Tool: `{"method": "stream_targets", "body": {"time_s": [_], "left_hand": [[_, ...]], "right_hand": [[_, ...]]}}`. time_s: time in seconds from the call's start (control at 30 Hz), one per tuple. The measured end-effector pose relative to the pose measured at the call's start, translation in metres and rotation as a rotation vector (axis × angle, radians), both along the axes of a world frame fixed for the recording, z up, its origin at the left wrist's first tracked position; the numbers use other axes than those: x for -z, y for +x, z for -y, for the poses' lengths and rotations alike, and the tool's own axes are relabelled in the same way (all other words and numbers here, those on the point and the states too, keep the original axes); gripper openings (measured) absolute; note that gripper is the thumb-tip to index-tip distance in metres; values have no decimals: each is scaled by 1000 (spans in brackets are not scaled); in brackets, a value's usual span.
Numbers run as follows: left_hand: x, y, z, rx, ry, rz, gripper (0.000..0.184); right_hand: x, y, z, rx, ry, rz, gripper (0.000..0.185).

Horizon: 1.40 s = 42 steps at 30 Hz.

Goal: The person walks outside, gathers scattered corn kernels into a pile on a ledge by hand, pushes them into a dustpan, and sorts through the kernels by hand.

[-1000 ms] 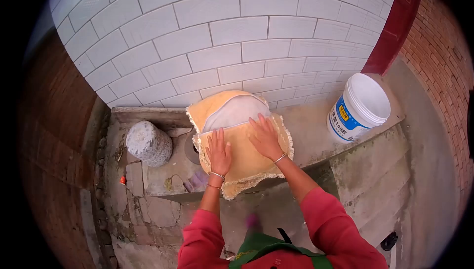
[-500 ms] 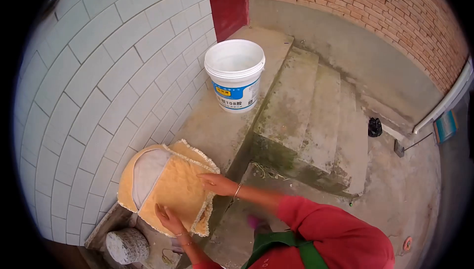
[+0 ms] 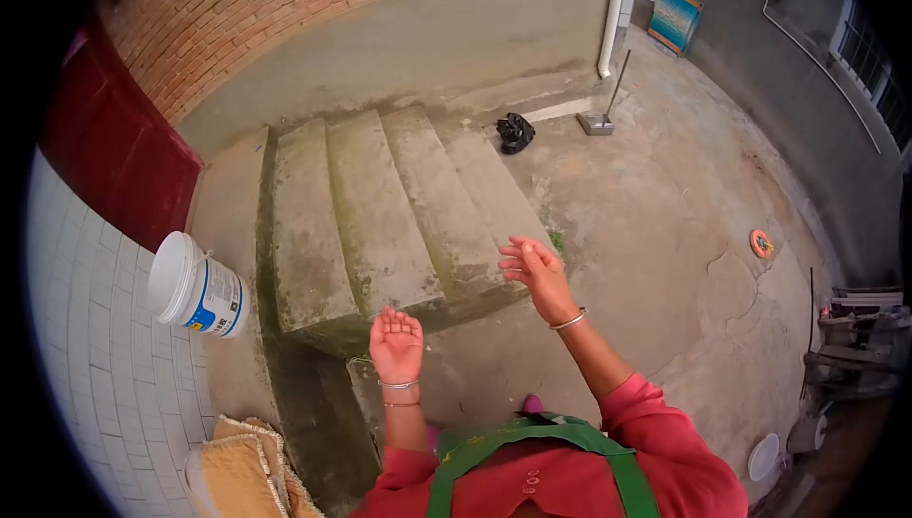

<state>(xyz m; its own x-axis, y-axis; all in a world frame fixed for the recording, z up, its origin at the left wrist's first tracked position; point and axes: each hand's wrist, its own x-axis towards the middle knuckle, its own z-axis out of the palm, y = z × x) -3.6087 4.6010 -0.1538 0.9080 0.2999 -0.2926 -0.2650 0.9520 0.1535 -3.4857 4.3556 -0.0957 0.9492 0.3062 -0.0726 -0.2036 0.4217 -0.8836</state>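
Observation:
My left hand (image 3: 396, 345) is raised in front of the lower edge of the steps, palm up, fingers slightly curled and holding nothing. To its right, my right hand (image 3: 536, 271) hovers with its fingers apart, also empty. Both wrists wear bracelets. The yellow fringed cloth (image 3: 249, 472) lies at the lower left against the tiled wall, out of contact with either hand and partly cut off by the view's edge. On the ledge above it stands a white bucket (image 3: 201, 288) with a blue label.
Concrete steps (image 3: 380, 204) rise ahead. A black plastic bag (image 3: 515, 133) lies beyond them, near a long-handled dustpan (image 3: 597, 124). An orange ring (image 3: 761, 243) rests on the ground at right. White buckets (image 3: 763, 457) and stacked items (image 3: 860, 337) stand at lower right.
The view has swung right, leaving the cloth and bucket at the left. Both my hands have come off the cloth and now hang in the air. The stone cylinder is out of view.

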Motion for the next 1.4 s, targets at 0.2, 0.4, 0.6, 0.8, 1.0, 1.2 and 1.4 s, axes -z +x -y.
{"method": "stream_targets", "body": {"time_s": [0.2,0.4,0.6,0.8,1.0,1.2,1.4], "left_hand": [[-14,170,238,520,-150,-31,19],[6,297,390,791,-112,-71,20],[54,480,508,930,-128,-156,16],[12,661,641,953,-110,-85,11],[32,798,803,1220,-35,-80,12],[64,959,928,1196,-50,-203,11],[69,1133,930,832,258,-270,9]], "right_hand": [[8,36,268,717,329,-84,36],[50,100,389,928,494,-158,32],[77,263,499,987,509,-189,30],[19,404,608,1027,448,-62,30],[68,507,748,1245,490,-74,25],[83,715,892,1142,555,-108,26],[56,939,964,856,456,-101,23]]}}
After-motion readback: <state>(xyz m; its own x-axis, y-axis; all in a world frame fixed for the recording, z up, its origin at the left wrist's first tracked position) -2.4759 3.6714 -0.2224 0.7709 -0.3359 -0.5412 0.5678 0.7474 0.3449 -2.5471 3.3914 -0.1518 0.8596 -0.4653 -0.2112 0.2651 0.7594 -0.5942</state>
